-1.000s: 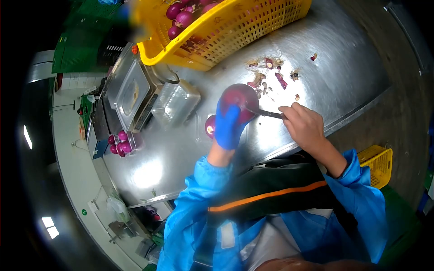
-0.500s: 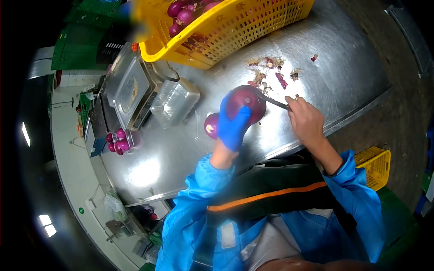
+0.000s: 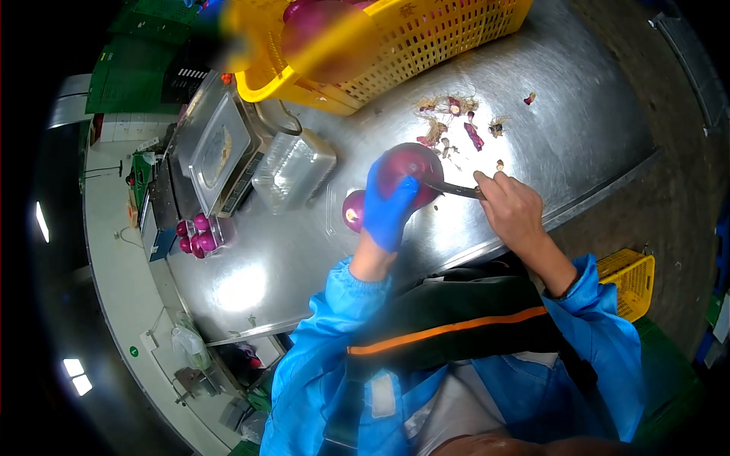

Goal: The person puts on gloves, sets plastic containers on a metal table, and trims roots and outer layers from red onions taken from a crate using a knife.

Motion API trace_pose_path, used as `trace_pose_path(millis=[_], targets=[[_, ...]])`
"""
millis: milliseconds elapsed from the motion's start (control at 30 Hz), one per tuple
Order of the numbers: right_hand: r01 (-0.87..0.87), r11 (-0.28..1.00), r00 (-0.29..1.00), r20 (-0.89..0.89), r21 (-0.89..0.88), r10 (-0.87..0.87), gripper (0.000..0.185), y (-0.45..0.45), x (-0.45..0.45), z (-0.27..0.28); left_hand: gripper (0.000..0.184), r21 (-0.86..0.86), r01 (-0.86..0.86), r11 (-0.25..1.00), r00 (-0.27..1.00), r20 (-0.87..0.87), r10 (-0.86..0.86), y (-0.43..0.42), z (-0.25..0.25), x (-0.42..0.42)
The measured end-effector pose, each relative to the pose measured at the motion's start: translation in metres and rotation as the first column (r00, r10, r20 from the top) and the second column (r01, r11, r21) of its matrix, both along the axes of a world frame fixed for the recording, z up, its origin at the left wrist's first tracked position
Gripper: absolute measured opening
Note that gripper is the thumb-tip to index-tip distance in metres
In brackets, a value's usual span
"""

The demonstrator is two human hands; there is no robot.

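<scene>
My left hand (image 3: 388, 214), in a blue glove, is closed around a large red onion (image 3: 404, 161) held above the steel table (image 3: 547, 99). My bare right hand (image 3: 511, 207) grips a small knife (image 3: 461, 190), whose blade lies against the onion's right side. Just left of the gloved hand, a second red onion (image 3: 353, 210) sits in a clear plastic tray (image 3: 332, 204), partly hidden by my hand. Onion trimmings (image 3: 473, 135), roots and bits of skin, are scattered on the steel beyond the knife.
A yellow crate (image 3: 426, 53) of red onions stands at the back, with a blurred purple round shape (image 3: 331, 42) before it. Left are stacked clear trays (image 3: 295, 173), a scale (image 3: 220, 156) and packed onions (image 3: 199, 237). Another yellow crate (image 3: 631, 285) is at lower right.
The knife has shifted from the onion's upper right to lower on its right side, with my right hand slightly lower. A blurred purple shape has appeared before the yellow crate.
</scene>
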State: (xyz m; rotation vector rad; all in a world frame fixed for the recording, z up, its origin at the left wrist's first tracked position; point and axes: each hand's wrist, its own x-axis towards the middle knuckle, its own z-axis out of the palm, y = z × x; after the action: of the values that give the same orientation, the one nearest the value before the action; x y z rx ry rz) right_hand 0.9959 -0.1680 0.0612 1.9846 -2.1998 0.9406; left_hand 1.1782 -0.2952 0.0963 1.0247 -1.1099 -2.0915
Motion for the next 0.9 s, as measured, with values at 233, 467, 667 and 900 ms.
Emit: trace_pose_path(millis=[233,467,667,900], targets=[[0.129,0.992,0.921,0.369,0.009,-0.123,0.022,-0.011,0.004,-0.020,0.057,0.001,0.012,1.000,1.000,0.005,-0.012,0.005,-0.015,0.003],[0.068,0.993,0.820,0.562,0.096,-0.110,0.027,-0.023,0.020,0.027,0.068,-0.024,0.006,1.000,0.998,0.058,-0.004,0.008,-0.028,0.008],[0.039,0.995,0.924,0.383,-0.092,-0.001,0.013,-0.036,0.029,0.033,0.074,-0.183,0.042,0.982,0.989,0.146,-0.016,0.011,-0.045,0.009],[0.074,0.995,0.925,0.379,-0.070,-0.042,0.013,-0.041,0.030,0.033,0.076,-0.213,0.096,0.972,0.995,0.029,-0.092,0.002,-0.106,0.012]])
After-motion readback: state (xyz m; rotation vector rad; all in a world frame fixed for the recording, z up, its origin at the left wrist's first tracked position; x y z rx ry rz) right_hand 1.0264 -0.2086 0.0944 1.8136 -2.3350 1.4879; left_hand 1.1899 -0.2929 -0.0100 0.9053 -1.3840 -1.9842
